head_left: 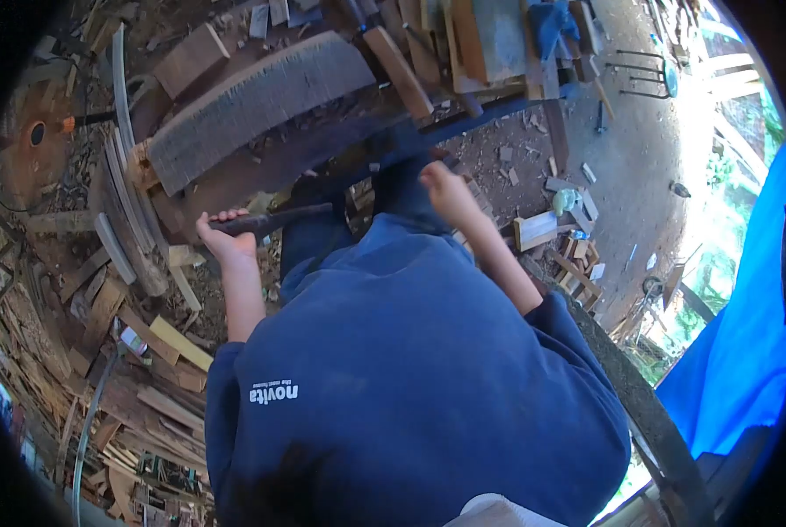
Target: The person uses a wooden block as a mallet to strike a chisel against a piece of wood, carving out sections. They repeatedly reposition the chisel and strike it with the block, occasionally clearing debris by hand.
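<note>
My left hand (231,241) is wrapped round one end of a dark, long, narrow piece (292,216). The piece points across my lap to the right; whether it is wood or a tool cannot be made out. Over my right leg, my right hand (448,191) is closed and slightly blurred. Something small and reddish-brown shows beside its fingers, but what it holds is hidden. In front of my knees lies a broad, curved wooden slab (261,105) with a rough grey face.
Wood blocks (489,39) and a blue cloth (554,28) are at the top. A brown guitar-like body (37,133) lies far left. Offcuts (160,351) pile up on the left. A pale block (535,230) lies to the right, near a metal-legged stool (670,77) and a blue tarp (735,351).
</note>
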Demonstrator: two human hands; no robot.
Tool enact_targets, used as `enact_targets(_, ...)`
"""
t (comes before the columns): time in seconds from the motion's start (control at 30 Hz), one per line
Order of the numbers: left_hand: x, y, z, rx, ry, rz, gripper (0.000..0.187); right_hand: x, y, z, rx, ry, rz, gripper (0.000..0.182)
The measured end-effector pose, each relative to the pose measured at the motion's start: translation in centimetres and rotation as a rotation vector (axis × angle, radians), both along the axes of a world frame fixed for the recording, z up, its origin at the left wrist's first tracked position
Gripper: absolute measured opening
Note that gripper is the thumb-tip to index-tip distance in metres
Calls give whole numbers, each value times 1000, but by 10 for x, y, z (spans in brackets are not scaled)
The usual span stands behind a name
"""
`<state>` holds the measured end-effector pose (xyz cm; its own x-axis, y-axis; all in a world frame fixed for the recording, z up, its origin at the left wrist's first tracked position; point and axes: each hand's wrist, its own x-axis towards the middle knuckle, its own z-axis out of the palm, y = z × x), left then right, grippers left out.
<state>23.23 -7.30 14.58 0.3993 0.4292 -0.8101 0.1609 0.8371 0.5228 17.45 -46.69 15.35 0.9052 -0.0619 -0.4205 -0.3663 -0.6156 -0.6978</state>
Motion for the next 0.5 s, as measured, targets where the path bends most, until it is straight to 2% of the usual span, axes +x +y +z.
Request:
enact_targets(0.03,-7,12,-9,16,24,2,26,-7,-11,-9,-119,27,-62,19)
enact_targets(0.07,-12,24,-20,-9,12,35,26,-17,-27,-31,-125,94,-149,22)
enact_targets(0.1,-15,31,-30,-32,-5,67,27,-23,-39,-46,-192,129,-174,18)
enact_targets(0.2,-24,23,-47,-52,-8,57,28,-52,-75,-140,-345,144,-233,19)
enact_targets(0.3,-40,4,-77,-148,-42,7,28,-66,-97,-196,-407,305,-130,23)
enact_targets(0.33,-45,-2,-89,-197,-79,-10,28,-70,-103,-212,-405,318,-131,23)
enact_targets(0.4,-55,-20,-107,-206,-100,-31,28,-77,-109,-230,-338,72,-235,27)
enact_targets(0.43,-60,-26,-117,-280,-141,-62,27,-74,-115,-231,-352,236,-240,31)
enact_targets(0.47,-64,-32,-126,-355,-184,-92,26,-79,-121,-236,-350,247,-243,31)
enact_targets(0.5,-67,-38,-133,-340,-191,-129,25,-84,-128,-241,-343,120,-257,31)
